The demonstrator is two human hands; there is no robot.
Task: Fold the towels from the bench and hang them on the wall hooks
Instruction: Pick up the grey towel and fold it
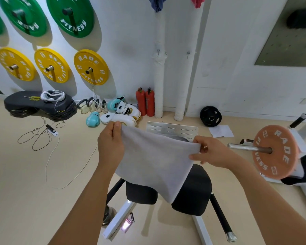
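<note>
Holding grey towel [154,161] mid-frame over table [193,191] | left hand [110,145], right hand [210,152] each pinch a top corner | risk: one pinch slips, towel drops, fold skews

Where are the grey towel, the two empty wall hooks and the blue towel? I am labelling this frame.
grey towel [154,156]: head view, middle of cloth.
wall hooks [158,51]: head view, left hook.
blue towel [157,3]: head view, hanging folds.

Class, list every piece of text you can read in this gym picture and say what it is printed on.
"RADE FITNESS": right yellow plate.
"RADE FITNESS": orange plate.
"FITNESS": right green plate.
"RADE": middle green plate.
Boxing pad lettering, black mat label: too small to read.
</note>
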